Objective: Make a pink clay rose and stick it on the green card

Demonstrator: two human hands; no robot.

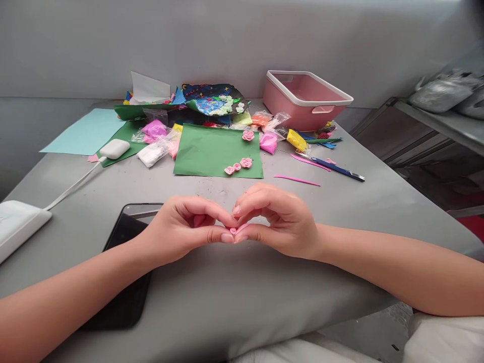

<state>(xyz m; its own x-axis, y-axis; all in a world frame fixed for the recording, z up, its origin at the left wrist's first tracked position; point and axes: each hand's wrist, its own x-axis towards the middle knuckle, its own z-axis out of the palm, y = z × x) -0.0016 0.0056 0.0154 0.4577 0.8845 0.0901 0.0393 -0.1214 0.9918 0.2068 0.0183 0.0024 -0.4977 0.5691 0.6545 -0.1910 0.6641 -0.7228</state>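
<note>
My left hand (192, 222) and my right hand (274, 217) meet over the near part of the table, fingertips pinched together. Between them is a small pink clay flower (233, 231), partly covered by thumbs and forefingers. A further bit of pink shows inside the curl of my left fingers. Beyond the hands lies a green paper sheet (212, 151). Pink clay roses sit on its right side: one rose (248, 135) near the top corner, a larger rose (246, 163) and two smaller ones lower down.
A black phone (124, 297) lies under my left forearm, a white charger (114, 149) with cable at left. Bags of coloured clay (155, 128) surround the sheet. Pink modelling tools (297, 180) and a blue cutter (336, 169) lie right, before a pink bin (291, 103).
</note>
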